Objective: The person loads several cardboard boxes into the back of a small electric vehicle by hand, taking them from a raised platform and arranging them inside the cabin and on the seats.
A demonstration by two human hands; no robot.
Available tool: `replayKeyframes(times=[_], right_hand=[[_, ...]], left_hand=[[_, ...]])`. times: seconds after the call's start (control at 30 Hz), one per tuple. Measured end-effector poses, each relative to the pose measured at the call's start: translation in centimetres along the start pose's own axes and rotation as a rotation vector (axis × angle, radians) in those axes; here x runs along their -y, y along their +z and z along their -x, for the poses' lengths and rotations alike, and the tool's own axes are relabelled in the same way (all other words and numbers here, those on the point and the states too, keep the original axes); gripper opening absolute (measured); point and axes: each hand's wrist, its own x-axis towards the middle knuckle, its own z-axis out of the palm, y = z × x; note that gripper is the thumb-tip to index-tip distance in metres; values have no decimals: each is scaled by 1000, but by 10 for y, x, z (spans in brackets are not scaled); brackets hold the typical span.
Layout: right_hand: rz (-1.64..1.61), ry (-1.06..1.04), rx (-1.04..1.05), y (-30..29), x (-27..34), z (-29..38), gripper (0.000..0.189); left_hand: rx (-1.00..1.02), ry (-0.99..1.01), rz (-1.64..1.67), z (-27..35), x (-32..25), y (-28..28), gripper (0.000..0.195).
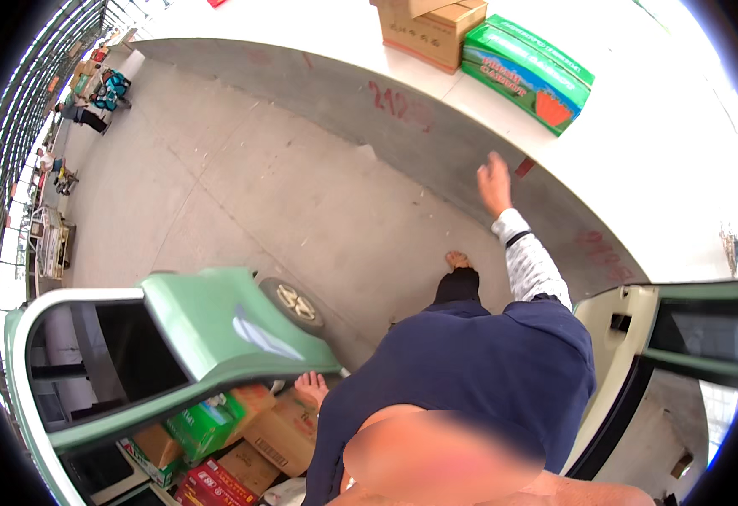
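My right hand (494, 183), slightly blurred, reaches out over the floor beside the low grey wall (400, 111), with fingers loosely bent and nothing seen in it. A patterned white sleeve covers that arm. At my left side, my left hand (312, 387) shows its spread fingers near the lower edge of the green vehicle door (236, 341); contact cannot be told, and my body hides its wrist. Just below it lie a brown cardboard box (280, 436) and a green printed box (207, 424). On the white ledge stand a green carrot carton (527, 79) and a brown carton (429, 38).
A red printed box (217, 484) lies inside the vehicle. The vehicle's wheel (293, 303) is on the left, and another open green door (691, 316) on the right. A bare foot (457, 259) is on the concrete floor. Farther off are a person (82, 115) and parked vehicles.
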Motion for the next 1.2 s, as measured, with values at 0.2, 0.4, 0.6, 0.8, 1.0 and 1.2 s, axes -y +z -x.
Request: replayKeyframes(times=[0.2,0.4,0.6,0.8,1.0,1.2], right_hand=[[400,-254,-632,-140,-102,-323,39],[926,285,82,-165,-198,-483,52],[765,359,356,-174,-223,-498,64],[138,536,643,-182,-211,-435,89],[-502,263,637,-134,-165,-340,56],[-532,151,574,-123,-33,-254,73]], left_hand=[[456,-288,-277,104,83,272,49],[1244,-253,-801,250,142,536,41],[1610,3,-1017,359,154,681,49],[1256,87,-873,391,181,738,65],[1587,424,-630,372,177,724,73],[1263,687,-762,356,92,584,90]])
